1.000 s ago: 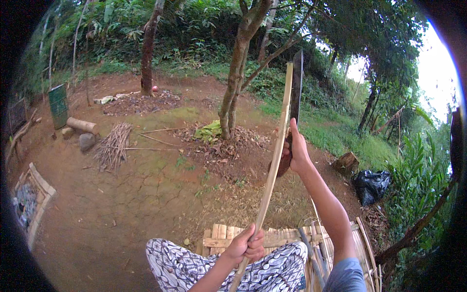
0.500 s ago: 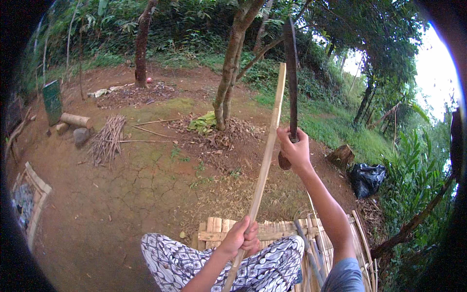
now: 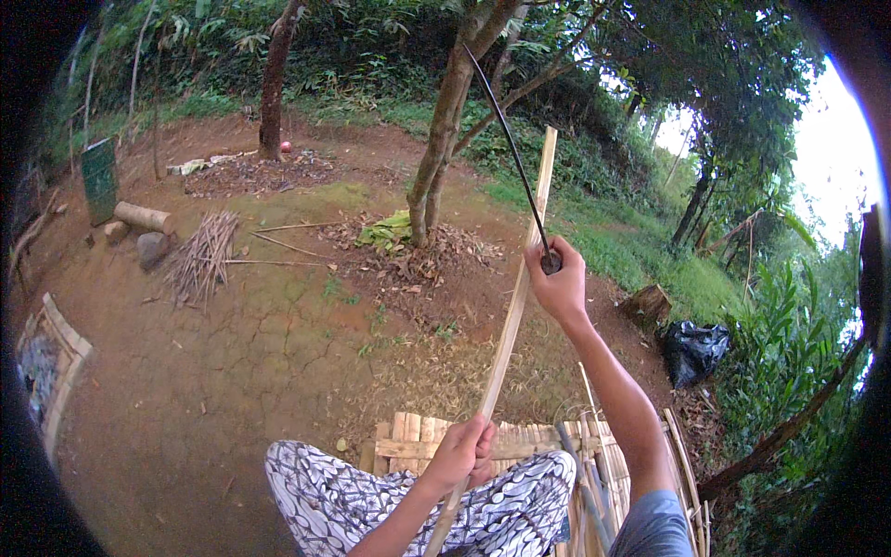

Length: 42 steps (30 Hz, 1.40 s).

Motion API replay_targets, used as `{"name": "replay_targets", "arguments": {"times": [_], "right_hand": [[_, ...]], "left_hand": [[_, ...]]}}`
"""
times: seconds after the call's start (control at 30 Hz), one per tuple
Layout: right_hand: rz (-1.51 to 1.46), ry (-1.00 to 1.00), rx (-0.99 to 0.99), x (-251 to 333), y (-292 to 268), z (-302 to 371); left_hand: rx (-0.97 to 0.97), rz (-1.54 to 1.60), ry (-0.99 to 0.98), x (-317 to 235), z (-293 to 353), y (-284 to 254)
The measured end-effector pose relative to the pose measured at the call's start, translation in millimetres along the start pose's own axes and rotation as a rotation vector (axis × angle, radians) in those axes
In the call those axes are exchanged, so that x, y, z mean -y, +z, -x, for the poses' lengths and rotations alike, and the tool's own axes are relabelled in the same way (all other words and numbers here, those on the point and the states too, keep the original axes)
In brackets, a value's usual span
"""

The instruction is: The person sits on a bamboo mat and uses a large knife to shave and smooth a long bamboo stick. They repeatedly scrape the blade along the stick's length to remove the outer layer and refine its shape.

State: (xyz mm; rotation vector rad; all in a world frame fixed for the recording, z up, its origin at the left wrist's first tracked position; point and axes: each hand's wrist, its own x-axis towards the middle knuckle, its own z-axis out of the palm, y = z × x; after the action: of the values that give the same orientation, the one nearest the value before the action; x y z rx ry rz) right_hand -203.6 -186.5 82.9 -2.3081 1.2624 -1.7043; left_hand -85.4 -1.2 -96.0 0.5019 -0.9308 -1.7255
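Left fingers (image 3: pixel 484 444) clamped on strip (image 3: pixel 511 337); right fingers (image 3: pixel 572 260) wrapped round handle of knife (image 3: pixel 511 139). Should my right grip slacken, the tilted knife could twist and nick me.

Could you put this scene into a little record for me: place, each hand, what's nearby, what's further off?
place: outdoors, bare earth with trees
left hand: closed around a pale strip
right hand: gripping a knife by its handle
knife tip: toward the upper left
nearby: patterned trousers, slatted platform
further off: stick pile, black bag, stump
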Motion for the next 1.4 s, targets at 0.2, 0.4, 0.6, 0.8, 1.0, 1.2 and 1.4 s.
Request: {"name": "replay_targets", "arguments": {"times": [0.2, 0.4, 0.6, 0.8, 1.0, 1.2, 1.4], "right_hand": [[-0.040, -0.042, 0.020, 6.6, 4.8, 17.7], [0.040, -0.118, 0.055, 25.7, 1.8, 27.6], [0.049, -0.132, 0.008, 35.4, 7.4, 23.2], [-0.222, -0.101, -0.087, 43.0, -2.7, 18.7], [-0.186, -0.140, -0.065, 61.9, -21.3, 6.9], [-0.057, -0.144, 0.031, 30.6, -18.6, 12.5], [0.124, 0.114, 0.284, 23.0, -11.7, 36.1]], "left_hand": [[-0.080, 0.095, -0.016, -10.2, 6.0, -20.2], [-0.080, 0.108, 0.027, -15.7, 9.8, -26.2], [-0.021, 0.089, 0.032, -14.6, 8.8, -23.7], [-0.083, 0.076, 0.013, -16.8, 7.7, -22.7], [-0.062, 0.097, 0.031, -11.0, 6.0, -28.5], [-0.090, 0.140, 0.057, -16.8, 12.5, -35.6], [-0.116, 0.164, 0.110, -30.8, 28.7, -50.7]]}}
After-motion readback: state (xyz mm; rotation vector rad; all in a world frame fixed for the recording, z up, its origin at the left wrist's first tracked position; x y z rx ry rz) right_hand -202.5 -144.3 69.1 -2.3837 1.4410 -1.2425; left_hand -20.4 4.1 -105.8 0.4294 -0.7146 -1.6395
